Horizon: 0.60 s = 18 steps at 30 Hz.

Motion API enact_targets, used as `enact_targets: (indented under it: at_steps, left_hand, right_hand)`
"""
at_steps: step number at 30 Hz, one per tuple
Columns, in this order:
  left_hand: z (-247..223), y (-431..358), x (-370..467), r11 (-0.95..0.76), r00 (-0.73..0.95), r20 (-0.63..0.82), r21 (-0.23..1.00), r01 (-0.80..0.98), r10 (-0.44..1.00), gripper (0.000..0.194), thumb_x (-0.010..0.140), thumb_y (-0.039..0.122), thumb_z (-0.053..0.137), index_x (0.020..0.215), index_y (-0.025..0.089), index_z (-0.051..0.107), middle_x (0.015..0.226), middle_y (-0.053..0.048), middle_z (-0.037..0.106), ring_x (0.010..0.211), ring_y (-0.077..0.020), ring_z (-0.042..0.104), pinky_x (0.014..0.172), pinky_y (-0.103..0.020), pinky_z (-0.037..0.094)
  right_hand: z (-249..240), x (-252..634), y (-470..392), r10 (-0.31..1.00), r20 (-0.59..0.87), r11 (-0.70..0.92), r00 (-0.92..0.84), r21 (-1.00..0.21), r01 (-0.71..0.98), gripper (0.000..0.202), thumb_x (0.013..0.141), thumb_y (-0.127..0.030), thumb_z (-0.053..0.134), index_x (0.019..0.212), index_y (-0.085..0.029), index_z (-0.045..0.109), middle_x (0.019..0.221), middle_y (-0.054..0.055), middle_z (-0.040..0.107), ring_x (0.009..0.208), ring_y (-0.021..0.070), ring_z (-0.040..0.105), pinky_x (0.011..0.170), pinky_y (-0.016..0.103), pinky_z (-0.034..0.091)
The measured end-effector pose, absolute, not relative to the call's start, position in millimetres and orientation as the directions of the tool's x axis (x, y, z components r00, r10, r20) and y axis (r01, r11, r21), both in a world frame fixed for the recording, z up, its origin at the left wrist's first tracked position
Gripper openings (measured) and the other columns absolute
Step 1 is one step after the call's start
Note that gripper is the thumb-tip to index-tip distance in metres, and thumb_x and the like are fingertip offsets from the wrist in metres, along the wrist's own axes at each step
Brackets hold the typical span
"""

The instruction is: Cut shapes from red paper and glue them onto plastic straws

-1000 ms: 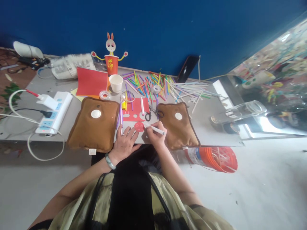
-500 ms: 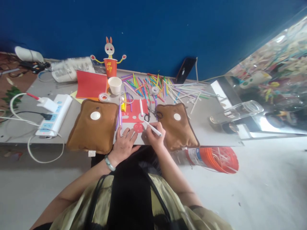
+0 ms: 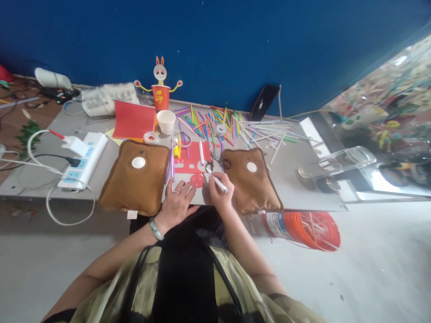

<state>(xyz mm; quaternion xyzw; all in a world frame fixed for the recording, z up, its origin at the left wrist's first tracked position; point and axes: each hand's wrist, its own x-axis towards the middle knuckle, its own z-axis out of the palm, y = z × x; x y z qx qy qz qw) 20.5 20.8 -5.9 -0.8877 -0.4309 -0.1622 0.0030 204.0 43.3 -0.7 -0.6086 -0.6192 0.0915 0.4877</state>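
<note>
My right hand [image 3: 222, 194] grips a white marker pen [image 3: 219, 184] like a writing tool, its tip up and to the left near the black-handled scissors [image 3: 209, 167]. My left hand [image 3: 178, 202] lies flat at the table's front edge with the fingers spread. Between the hands is a small round red paper piece [image 3: 196, 181] with marks on it, lying on a white sheet. Just beyond lies red paper [image 3: 191, 158] with cut-out shapes. A second white pen [image 3: 201, 153] rests on it, and a yellow tube-like item [image 3: 176, 150] is at its left.
Brown cushion-like pouches [image 3: 134, 188] [image 3: 253, 186] flank the work. Behind stand a white paper cup [image 3: 166, 122] and a red cup with a rabbit figure [image 3: 160, 96]. Colourful sticks [image 3: 205, 123] are spread behind. A power strip [image 3: 84, 161] lies left, a glass jar [image 3: 336, 163] right.
My right hand with the marker has shifted slightly away from the round red piece. My left hand's thumb is spread more. The whole view has moved a little.
</note>
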Motion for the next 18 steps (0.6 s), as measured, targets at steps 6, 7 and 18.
enact_targets:
  at_steps: [6,7,18]
  left_hand:
    - [-5.3,20.8,20.7,-0.63,0.579,0.285,0.131,0.766,0.764,0.052,0.092,0.049,0.054,0.132,0.016,0.056,0.133,-0.015,0.06,0.123,-0.0326,0.051,0.117,-0.061,0.021]
    - [-5.2,20.8,20.7,-0.63,0.58,0.284,0.13,0.766,0.763,0.052,0.092,0.049,0.054,0.132,0.016,0.056,0.133,-0.015,0.06,0.123,-0.0326,0.051,0.117,-0.061,0.021]
    - [-5.6,20.6,20.1,-0.632,0.584,0.279,0.131,0.764,0.763,0.054,0.092,0.05,0.053,0.135,0.016,0.055,0.135,-0.015,0.059,0.123,-0.0329,0.051,0.118,-0.061,0.02]
  right_hand:
    - [-1.1,203.6,43.2,0.843,0.492,0.245,0.216,-0.71,0.66,0.012,0.09,-0.03,0.056,0.092,-0.022,0.064,0.081,0.004,0.07,0.069,0.0166,0.066,0.067,0.028,0.053]
    - [-1.5,203.7,43.1,0.843,0.492,0.244,0.218,-0.71,0.661,0.012,0.09,-0.03,0.056,0.092,-0.022,0.064,0.081,0.004,0.07,0.069,0.0167,0.066,0.067,0.029,0.053]
    - [0.8,202.7,43.0,0.849,0.481,0.242,0.22,-0.723,0.648,0.011,0.088,-0.03,0.057,0.091,-0.022,0.063,0.079,0.003,0.069,0.067,0.0164,0.065,0.064,0.028,0.052]
